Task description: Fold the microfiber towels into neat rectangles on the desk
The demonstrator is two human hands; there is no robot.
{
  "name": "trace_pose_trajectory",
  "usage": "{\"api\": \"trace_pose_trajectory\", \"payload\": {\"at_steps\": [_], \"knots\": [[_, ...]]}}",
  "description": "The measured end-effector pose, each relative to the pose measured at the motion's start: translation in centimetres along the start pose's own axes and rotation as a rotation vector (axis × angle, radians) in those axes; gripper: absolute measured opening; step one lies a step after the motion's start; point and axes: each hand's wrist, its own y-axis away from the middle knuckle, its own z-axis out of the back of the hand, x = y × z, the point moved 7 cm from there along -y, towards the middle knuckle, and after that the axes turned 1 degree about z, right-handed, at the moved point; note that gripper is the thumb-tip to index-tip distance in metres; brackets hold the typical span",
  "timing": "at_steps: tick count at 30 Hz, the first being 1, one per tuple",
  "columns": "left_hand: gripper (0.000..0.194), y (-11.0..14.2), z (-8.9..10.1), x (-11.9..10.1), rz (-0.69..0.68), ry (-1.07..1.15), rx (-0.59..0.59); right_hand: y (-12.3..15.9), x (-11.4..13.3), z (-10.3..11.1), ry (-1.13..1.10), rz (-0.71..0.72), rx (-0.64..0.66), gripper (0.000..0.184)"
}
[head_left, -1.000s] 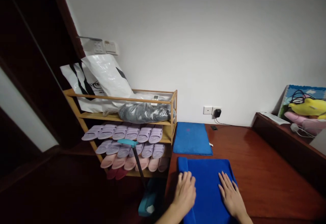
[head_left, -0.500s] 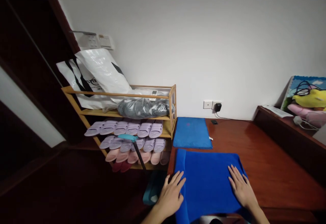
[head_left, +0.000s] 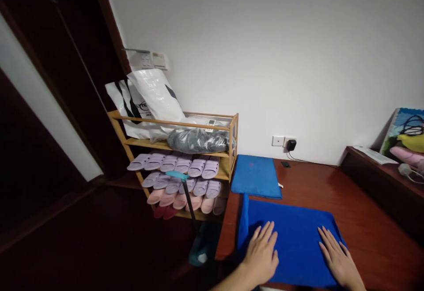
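A bright blue cloth point(head_left: 294, 238) lies spread on the reddish-brown wooden desk point(head_left: 318, 185), its left edge raised in a fold. My left hand point(head_left: 261, 253) rests palm down on the cloth, just right of that fold, fingers stretched out. Near the cloth's right edge, my right hand point(head_left: 338, 255) lies flat with its fingers spread a little. Behind the cloth, against the wall, is a lighter blue flat mat point(head_left: 256, 176) with a small white tag. The near edge of the cloth is partly cut off by the frame's bottom.
Left of the desk stands a wooden rack point(head_left: 233, 149) with several slippers point(head_left: 198, 166), white bags point(head_left: 159, 96) and a plastic-wrapped dark bundle point(head_left: 198, 141). A teal-handled dustpan point(head_left: 198, 251) stands before it. A black plug point(head_left: 291, 145) sits in the wall; a raised shelf point(head_left: 371, 176) borders the right.
My left hand has moved right, from the cloth's left edge onto its surface. The left edge now stands up more. The view has shifted left, and my right hand stays flat near the right edge.
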Motion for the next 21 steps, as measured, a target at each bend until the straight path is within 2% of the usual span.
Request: {"api": "trace_pose_trajectory", "payload": {"at_steps": [3,5,8,12,17,21], "knots": [[0.063,-0.6,-3.0,1.5,0.103,0.024,0.092,0.4,-0.9,0.2,0.014,-0.020,-0.002,0.064],[0.064,-0.1,-3.0,3.5,0.160,-0.021,0.097,0.5,-1.2,0.4,0.010,-0.018,-0.006,0.063],[0.060,1.6,-1.1,6.5,0.186,-0.099,0.077,0.7,-1.6,0.4,-0.010,-0.013,-0.014,0.062],[0.059,4.2,1.9,10.0,0.271,-0.177,0.134,0.5,-1.8,0.3,-0.045,-0.002,0.001,0.062],[0.073,6.6,4.2,12.1,0.211,-0.139,0.194,0.1,-2.5,0.6,-0.090,0.015,0.069,0.060],[0.072,7.3,5.4,13.4,0.240,-0.120,0.160,0.0,-4.4,0.8,-0.085,0.007,0.080,0.059]]}}
